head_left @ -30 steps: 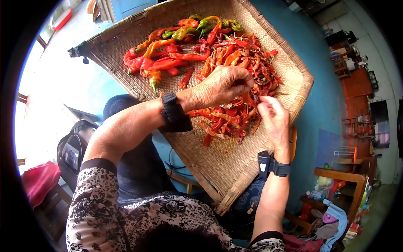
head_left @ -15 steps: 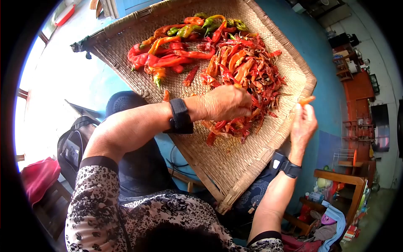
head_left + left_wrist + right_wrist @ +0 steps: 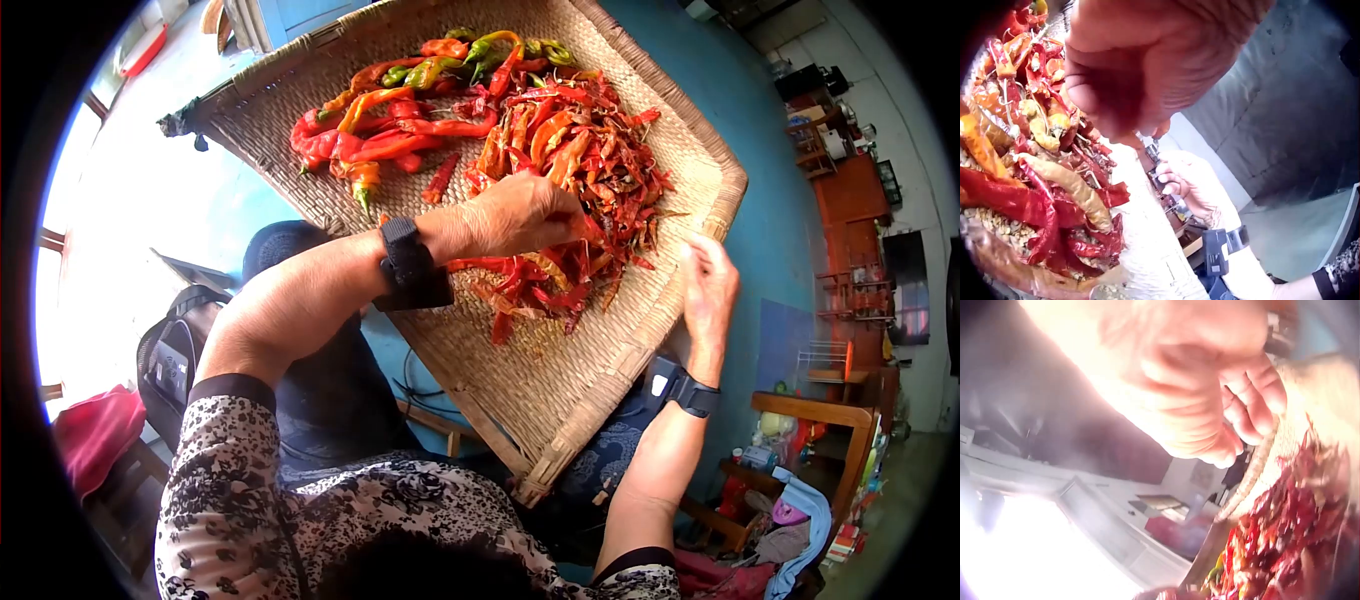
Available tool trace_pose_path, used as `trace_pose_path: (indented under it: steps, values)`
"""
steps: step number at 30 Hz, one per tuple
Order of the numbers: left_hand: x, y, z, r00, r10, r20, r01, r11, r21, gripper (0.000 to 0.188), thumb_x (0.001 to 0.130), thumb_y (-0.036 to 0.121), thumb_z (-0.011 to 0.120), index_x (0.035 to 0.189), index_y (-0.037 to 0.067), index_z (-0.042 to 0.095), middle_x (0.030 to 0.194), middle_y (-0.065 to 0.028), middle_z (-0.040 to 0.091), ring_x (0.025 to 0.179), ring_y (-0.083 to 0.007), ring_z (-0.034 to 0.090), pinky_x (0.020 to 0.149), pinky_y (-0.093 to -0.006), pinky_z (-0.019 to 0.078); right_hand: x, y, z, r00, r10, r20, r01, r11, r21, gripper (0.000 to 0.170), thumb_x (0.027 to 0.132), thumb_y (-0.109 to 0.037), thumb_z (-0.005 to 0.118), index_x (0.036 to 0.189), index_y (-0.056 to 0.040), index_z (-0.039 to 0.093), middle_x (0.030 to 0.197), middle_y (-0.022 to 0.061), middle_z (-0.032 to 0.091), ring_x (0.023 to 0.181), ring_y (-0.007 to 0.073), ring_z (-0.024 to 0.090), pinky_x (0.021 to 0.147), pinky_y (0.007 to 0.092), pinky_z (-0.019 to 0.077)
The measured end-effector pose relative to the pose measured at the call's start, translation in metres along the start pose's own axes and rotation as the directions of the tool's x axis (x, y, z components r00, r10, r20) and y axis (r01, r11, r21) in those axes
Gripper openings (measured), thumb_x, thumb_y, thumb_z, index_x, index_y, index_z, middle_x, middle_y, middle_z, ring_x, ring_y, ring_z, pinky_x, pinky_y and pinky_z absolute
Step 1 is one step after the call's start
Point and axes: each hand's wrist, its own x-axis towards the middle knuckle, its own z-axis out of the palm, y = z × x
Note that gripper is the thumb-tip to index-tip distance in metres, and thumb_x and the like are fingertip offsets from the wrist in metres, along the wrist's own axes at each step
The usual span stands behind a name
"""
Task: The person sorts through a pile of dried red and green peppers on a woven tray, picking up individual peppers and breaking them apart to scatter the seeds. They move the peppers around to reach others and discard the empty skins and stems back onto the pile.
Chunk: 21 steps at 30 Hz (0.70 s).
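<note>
A wrinkled heap of dried red and orange chilies point(image 3: 610, 170) lies on a woven tray point(image 3: 560, 370). My left hand point(image 3: 525, 215) is over the near side of this heap with its fingers curled. A small red-orange chili piece point(image 3: 1161, 130) shows at its fingertips in the left wrist view; the rest is hidden by the hand. My right hand point(image 3: 710, 285) is at the tray's right rim, apart from the heap. Its fingers point(image 3: 1250, 419) are loosely bent, and nothing shows between them and the thumb.
Smoother fresh chilies, red ones point(image 3: 385, 150) and green ones point(image 3: 430, 72), lie at the tray's far left. Seeds and smaller chili pieces lie below the heap. A wooden chair point(image 3: 815, 415) with cloths and a black bag point(image 3: 180, 345) stand on either side.
One second ago both hands were close together over the heap. My right hand moved right, holding an orange chili piece half a second ago, which no longer shows. My left hand shifted slightly left.
</note>
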Motion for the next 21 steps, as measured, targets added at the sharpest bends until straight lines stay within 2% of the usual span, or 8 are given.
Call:
trace_pose_path:
  steps: [4, 6, 8, 11, 14, 16, 18, 21]
  values:
    - [0.000, 0.002, -0.003, 1.000, 0.009, 0.002, -0.008, 0.988, -0.157, 0.023, 0.089, 0.019, 0.060, 0.101, 0.000, 0.064, 0.081, -0.0143, 0.067, 0.077, -0.0250, 0.066, 0.071, -0.0344, 0.0517, -0.004, -0.054, 0.036, 0.965, 0.022, 0.262, -0.111, 0.937, 0.330, 0.033, 0.086, -0.013, 0.067, 0.116, -0.0036, 0.060, 0.085, 0.0013, 0.063, 0.071, 0.0068, 0.055, 0.065, 0.0215, 0.0470]
    - [-0.003, 0.008, -0.003, 0.998, 0.038, 0.042, -0.030, 0.984, -0.175, 0.025, 0.090, 0.021, 0.060, 0.101, -0.001, 0.064, 0.081, -0.0152, 0.067, 0.076, -0.0245, 0.066, 0.070, -0.0347, 0.0517, -0.005, -0.067, 0.048, 0.954, -0.048, 0.295, -0.078, 0.912, 0.402, 0.032, 0.086, -0.007, 0.066, 0.117, -0.0035, 0.059, 0.083, -0.0002, 0.062, 0.069, 0.0055, 0.054, 0.063, 0.0201, 0.0466]
    - [-0.002, 0.008, -0.003, 0.998, 0.026, 0.056, -0.018, 0.990, -0.139, 0.026, 0.091, 0.022, 0.060, 0.102, -0.001, 0.064, 0.082, -0.0147, 0.068, 0.076, -0.0242, 0.066, 0.071, -0.0352, 0.0515, -0.004, -0.064, 0.056, 0.956, -0.135, 0.259, 0.052, 0.951, 0.304, 0.025, 0.088, -0.008, 0.065, 0.112, -0.0024, 0.062, 0.080, 0.0020, 0.061, 0.068, 0.0071, 0.055, 0.062, 0.0222, 0.0473]
    - [-0.001, 0.007, -0.003, 0.998, -0.051, 0.041, 0.059, 0.969, -0.238, 0.026, 0.092, 0.023, 0.059, 0.101, -0.001, 0.065, 0.082, -0.0137, 0.068, 0.076, -0.0245, 0.066, 0.072, -0.0357, 0.0514, -0.004, -0.069, 0.057, 0.935, -0.069, 0.349, -0.054, 0.942, 0.330, 0.022, 0.087, -0.010, 0.065, 0.108, -0.0027, 0.064, 0.080, 0.0029, 0.062, 0.068, 0.0077, 0.056, 0.062, 0.0231, 0.0474]
    - [0.000, 0.008, -0.001, 0.996, -0.038, 0.079, 0.048, 0.991, -0.123, 0.026, 0.092, 0.024, 0.058, 0.100, 0.000, 0.064, 0.082, -0.0129, 0.068, 0.078, -0.0248, 0.066, 0.073, -0.0358, 0.0513, -0.009, -0.070, 0.056, 0.942, -0.043, 0.334, -0.061, 0.954, 0.295, 0.018, 0.087, -0.011, 0.066, 0.103, -0.0028, 0.064, 0.078, 0.0022, 0.062, 0.068, 0.0087, 0.056, 0.062, 0.0237, 0.0470]
    - [0.000, 0.007, 0.003, 0.996, -0.008, 0.094, 0.020, 0.993, -0.120, 0.027, 0.092, 0.026, 0.058, 0.099, 0.000, 0.063, 0.082, -0.0137, 0.068, 0.080, -0.0247, 0.066, 0.073, -0.0363, 0.0512, -0.010, -0.072, 0.049, 0.980, -0.126, 0.153, 0.089, 0.969, 0.230, 0.015, 0.087, -0.012, 0.066, 0.098, -0.0022, 0.064, 0.077, 0.0019, 0.062, 0.069, 0.0095, 0.056, 0.061, 0.0243, 0.0465]
    - [-0.001, 0.006, 0.006, 0.996, 0.033, 0.079, -0.020, 0.988, -0.153, 0.027, 0.091, 0.026, 0.059, 0.100, 0.001, 0.062, 0.084, -0.0151, 0.067, 0.082, -0.0268, 0.066, 0.074, -0.0374, 0.0512, -0.005, -0.057, 0.033, 0.993, -0.113, -0.031, 0.117, 0.979, 0.168, 0.012, 0.088, -0.012, 0.065, 0.094, -0.0021, 0.064, 0.077, 0.0021, 0.060, 0.068, 0.0092, 0.054, 0.061, 0.0243, 0.0449]
    - [-0.002, -0.003, 0.018, 0.992, 0.069, 0.103, -0.074, 0.996, 0.042, 0.024, 0.083, 0.023, 0.063, 0.094, 0.001, 0.061, 0.081, -0.0150, 0.064, 0.079, -0.0304, 0.065, 0.068, -0.0408, 0.0523, 0.003, -0.024, 0.000, 0.922, -0.192, -0.337, 0.173, 0.981, -0.088, 0.020, 0.093, -0.020, 0.060, 0.102, -0.0022, 0.063, 0.079, 0.0001, 0.061, 0.070, 0.0067, 0.054, 0.061, 0.0227, 0.0459]
